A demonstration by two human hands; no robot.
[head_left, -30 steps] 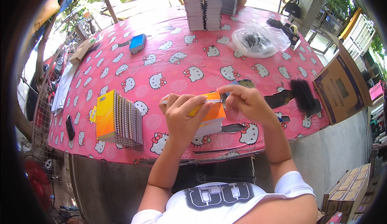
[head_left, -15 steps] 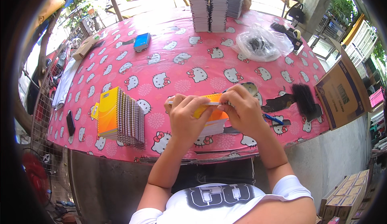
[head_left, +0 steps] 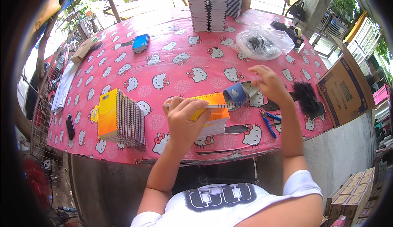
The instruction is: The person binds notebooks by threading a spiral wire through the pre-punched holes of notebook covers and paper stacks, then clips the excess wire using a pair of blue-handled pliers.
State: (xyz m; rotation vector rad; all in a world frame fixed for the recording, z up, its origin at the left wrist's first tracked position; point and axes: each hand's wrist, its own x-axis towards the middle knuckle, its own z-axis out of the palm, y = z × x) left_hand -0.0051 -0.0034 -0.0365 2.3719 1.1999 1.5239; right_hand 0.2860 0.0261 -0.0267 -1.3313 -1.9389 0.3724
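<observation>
My left hand (head_left: 185, 114) is closed on a thin notebook (head_left: 200, 105), held edge-on above the table. A wire spiral coil (head_left: 235, 105) runs along its edge and sticks out past its right end. Beneath it stands a stack of orange-covered unbound booklets (head_left: 213, 128), partly hidden by my left hand. My right hand (head_left: 271, 87) is raised apart from the notebook, fingers apart, and nothing shows in it. Below it a blue-and-grey rounded thing (head_left: 237, 94) lies beside the stack. Blue-handled pliers (head_left: 269, 125) rest to the right.
Finished-looking spiral notebooks (head_left: 123, 120) stand piled at left, by a phone (head_left: 70, 127). Black coils (head_left: 306, 98) lie at right near a cardboard box (head_left: 346, 90). Farther back are a blue notebook stack (head_left: 141, 43), tall notebook piles (head_left: 208, 10), a plastic bag (head_left: 264, 43) and another person's hand.
My right hand has let go of the notebook's edge and moved up and right. The projecting coil, the blue-and-grey thing and the pliers now show more fully. My left hand keeps its hold.
</observation>
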